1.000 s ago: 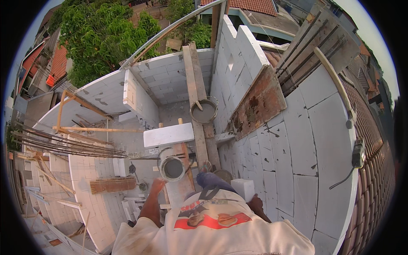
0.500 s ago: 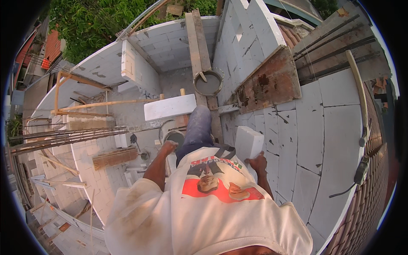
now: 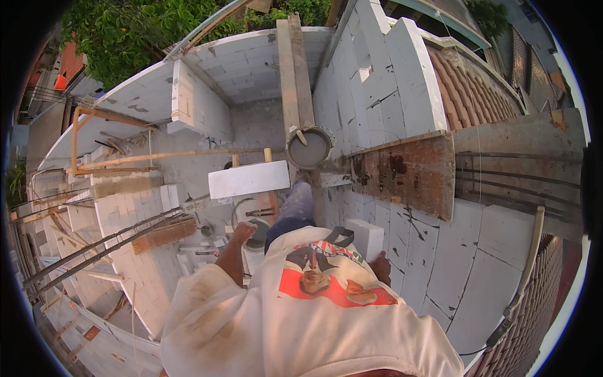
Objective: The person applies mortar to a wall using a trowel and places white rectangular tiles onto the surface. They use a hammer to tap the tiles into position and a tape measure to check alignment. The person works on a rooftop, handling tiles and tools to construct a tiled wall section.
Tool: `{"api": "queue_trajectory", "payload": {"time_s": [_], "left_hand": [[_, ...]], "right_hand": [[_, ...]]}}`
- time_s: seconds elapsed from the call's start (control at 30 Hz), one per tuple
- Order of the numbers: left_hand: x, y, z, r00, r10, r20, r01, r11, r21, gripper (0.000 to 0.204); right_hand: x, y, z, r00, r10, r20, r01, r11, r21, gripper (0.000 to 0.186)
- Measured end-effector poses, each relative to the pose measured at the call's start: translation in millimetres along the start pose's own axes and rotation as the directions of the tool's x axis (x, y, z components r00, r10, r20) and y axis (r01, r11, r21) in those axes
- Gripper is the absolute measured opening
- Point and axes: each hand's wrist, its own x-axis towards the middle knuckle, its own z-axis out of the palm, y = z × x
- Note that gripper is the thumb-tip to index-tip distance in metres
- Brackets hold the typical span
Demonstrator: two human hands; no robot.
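Note:
My left hand (image 3: pixel 244 234) is closed beside a round grey bucket (image 3: pixel 257 234) below the middle of the view; what it holds, if anything, is unclear. My right hand (image 3: pixel 381 265) grips a white block (image 3: pixel 364 235) at my right side, partly hidden by my shirt. My leg (image 3: pixel 295 210) reaches forward onto timber planks (image 3: pixel 287 75). On these planks sits a larger bucket (image 3: pixel 308 151) of grey mix with a wooden handle sticking up. Just left of it, a white block (image 3: pixel 246 180) lies across wooden supports.
Block walls (image 3: pixel 408 251) rise at the right and at the left (image 3: pixel 201 100). A stained board (image 3: pixel 402 179) slopes by the right wall. Long rebar (image 3: pixel 113 245) and timber frames (image 3: pixel 113 162) cross the left side. Roof tiles (image 3: pixel 465 85) lie beyond the right wall.
My view has shifted. My leg has stepped forward along the planks. My right hand has brought the block forward from low at my side; my left hand has moved up beside the bucket.

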Motion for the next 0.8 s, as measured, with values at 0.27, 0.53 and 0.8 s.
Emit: {"api": "queue_trajectory", "payload": {"time_s": [0.27,0.53,0.8], "left_hand": [[101.8,37.7,-76.7,0.984,0.177,-0.02,-0.168,0.961,0.22,0.027],[183.5,165.7,-153.6,0.986,0.154,-0.064,-0.144,0.979,0.144,0.024],[185.7,192.3,-165.7,0.997,0.057,-0.051,-0.051,0.993,0.106,0.021]], "right_hand": [[23.2,-46.5,-68.0,0.995,0.029,-0.099,-0.028,0.999,0.019,0.115],[48.5,-101.9,-113.9,0.966,0.028,-0.255,0.013,0.987,0.158,0.092],[120.0,-139.6,-108.6,0.966,-0.023,-0.258,0.079,0.974,0.21,0.092]]}}
